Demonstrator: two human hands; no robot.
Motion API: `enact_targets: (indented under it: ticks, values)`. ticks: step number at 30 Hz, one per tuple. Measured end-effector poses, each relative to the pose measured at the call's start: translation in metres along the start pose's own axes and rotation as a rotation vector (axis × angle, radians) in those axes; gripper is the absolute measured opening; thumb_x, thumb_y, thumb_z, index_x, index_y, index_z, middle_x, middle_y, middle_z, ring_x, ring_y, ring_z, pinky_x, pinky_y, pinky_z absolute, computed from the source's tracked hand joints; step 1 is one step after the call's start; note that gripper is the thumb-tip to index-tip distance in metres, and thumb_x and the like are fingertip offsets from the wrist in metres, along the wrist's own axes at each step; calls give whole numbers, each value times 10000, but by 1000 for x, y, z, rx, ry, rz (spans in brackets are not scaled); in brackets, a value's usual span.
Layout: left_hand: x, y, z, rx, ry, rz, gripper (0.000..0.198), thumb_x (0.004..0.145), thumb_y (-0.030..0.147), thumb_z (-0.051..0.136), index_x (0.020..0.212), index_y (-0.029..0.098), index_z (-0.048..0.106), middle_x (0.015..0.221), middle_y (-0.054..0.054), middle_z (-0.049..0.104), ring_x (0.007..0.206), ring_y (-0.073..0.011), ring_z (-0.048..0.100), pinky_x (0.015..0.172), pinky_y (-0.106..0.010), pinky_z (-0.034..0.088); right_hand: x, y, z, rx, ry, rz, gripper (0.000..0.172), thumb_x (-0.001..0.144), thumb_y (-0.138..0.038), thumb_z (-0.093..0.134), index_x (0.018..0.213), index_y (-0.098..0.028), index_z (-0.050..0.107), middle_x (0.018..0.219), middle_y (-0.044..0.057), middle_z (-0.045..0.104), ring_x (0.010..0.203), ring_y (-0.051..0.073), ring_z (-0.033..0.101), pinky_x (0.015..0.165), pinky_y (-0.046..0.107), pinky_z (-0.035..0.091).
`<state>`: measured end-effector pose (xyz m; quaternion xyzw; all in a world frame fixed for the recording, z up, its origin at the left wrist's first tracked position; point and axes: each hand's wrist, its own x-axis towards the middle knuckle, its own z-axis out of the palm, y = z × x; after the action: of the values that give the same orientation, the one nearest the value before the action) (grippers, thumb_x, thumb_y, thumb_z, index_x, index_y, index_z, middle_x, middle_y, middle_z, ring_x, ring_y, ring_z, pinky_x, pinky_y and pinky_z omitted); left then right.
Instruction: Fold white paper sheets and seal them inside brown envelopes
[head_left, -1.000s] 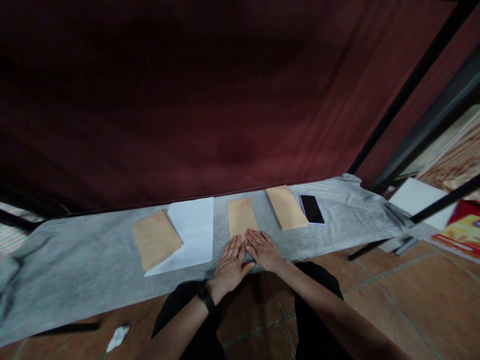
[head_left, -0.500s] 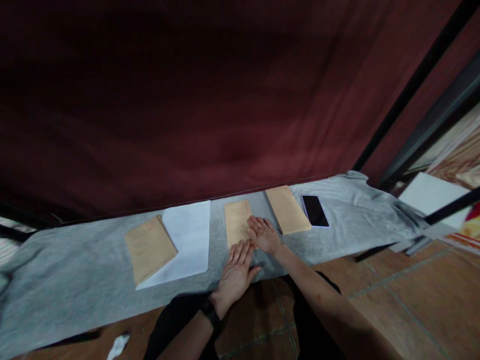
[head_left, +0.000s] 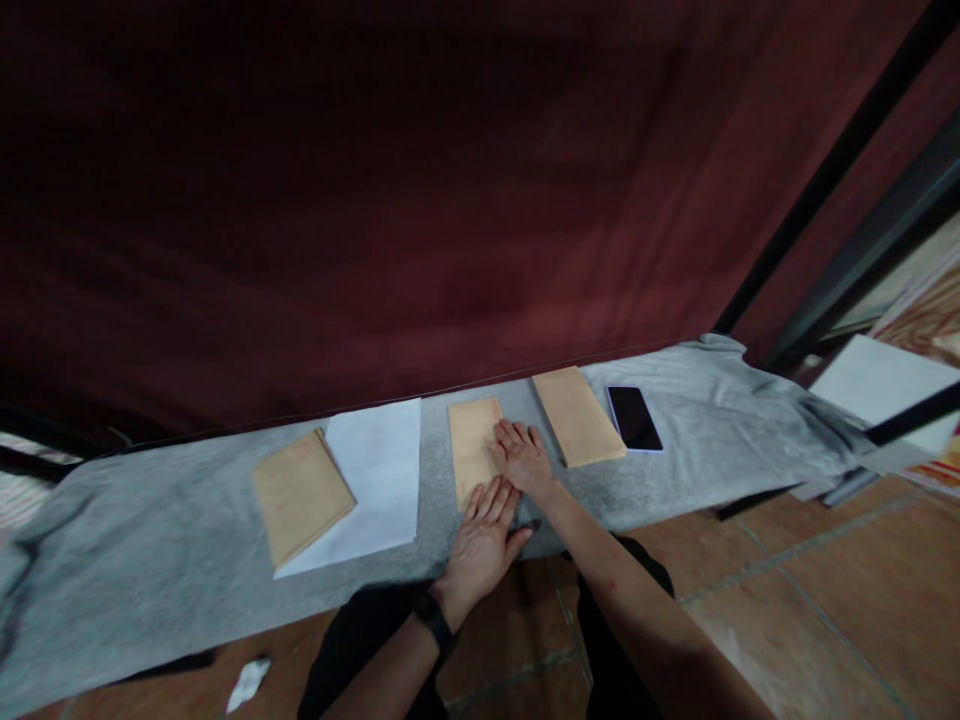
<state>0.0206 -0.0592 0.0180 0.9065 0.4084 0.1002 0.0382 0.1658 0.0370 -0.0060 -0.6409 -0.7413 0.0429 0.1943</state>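
Observation:
A tan envelope (head_left: 471, 447) lies flat on the grey cloth (head_left: 172, 590) in front of me. My right hand (head_left: 523, 457) rests palm down on its right half, fingers stretched out. My left hand (head_left: 486, 538) lies flat on the envelope's near end and the cloth, fingers together and extended; a black band is on that wrist. Neither hand grips anything.
A second tan envelope (head_left: 578, 415) and a black phone (head_left: 634, 418) lie to the right. To the left are a white sheet (head_left: 373, 475) and a stack of tan envelopes (head_left: 300, 494). A dark red curtain (head_left: 375, 200) hangs behind. White boards (head_left: 874, 385) sit far right.
My right hand has slid away from me along the envelope, from its near end to its upper middle. My left hand has stayed at the near end.

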Motion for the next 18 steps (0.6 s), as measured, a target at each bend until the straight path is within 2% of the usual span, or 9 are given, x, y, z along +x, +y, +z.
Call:
enact_targets:
  ticks: [8,18]
  values:
    - [0,3,0,-35,48,-19,532,991,461,456,1428,157,471,1486,-118,513,1456,-272,352,1200,-513,285,-18,-1,-8,-11,-42,-25,502,1051,-385,295,1465,-163,473,1538,74,441,1414,285,397,1176,483,228]
    - [-2,-1,8,-22,61,-11,546,1005,468,404,1430,131,474,1509,-134,482,1454,-268,355,1210,-503,251,-55,0,-20,-39,-53,-105,474,1056,-340,280,1449,-187,497,1513,66,478,1402,259,427,1159,456,288]
